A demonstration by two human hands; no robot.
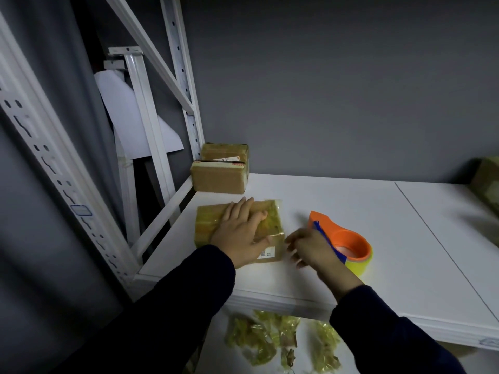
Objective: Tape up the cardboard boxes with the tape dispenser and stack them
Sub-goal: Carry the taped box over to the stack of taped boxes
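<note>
**Left palm flat on a taped box, dispenser beside it**

A white metal rack (48, 163) with slotted uprights frames the left side, and its white shelf (351, 211) carries the work. In the shelf's back left corner sit two taped cardboard boxes, the front box (220, 184) low and the rear box (225, 151) showing above and behind it. A further box (486, 182), blurred, lies at the right edge.

Near the shelf's front left lies the cardboard box (205, 225) in hand, its top covered in yellowish tape. The left hand (240, 230) rests flat on it, grip released, fingers straight and pointing away from the person.

Just right of that box stands the orange tape dispenser (351, 238) with its yellow tape roll (363, 265). The right hand (310, 247) sits between box and dispenser, fingers curled; what its grip holds cannot be told.

Below the shelf's front edge lie crumpled tape scraps (259, 338).
</note>
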